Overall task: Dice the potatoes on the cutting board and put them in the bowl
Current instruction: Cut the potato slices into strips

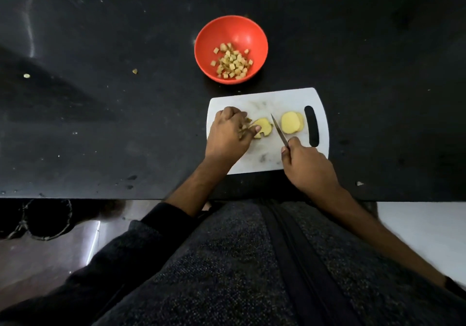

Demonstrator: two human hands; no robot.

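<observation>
While right hand grips, knife points away — perhaps slightly left.

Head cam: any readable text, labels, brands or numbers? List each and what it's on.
None readable.
Red bowl: no print or label.
White cutting board: plain, only grey stains.
Knife blade: no visible marking.
Black counter: only specks and scraps.

One red bowl; one white cutting board; one knife; two hands, left hand and right hand; two stacked potato slices at the board's right; one part-cut slice mid-board; potato cubes in the bowl, roughly two dozen, exact number unclear; two stray scraps on the counter.
</observation>
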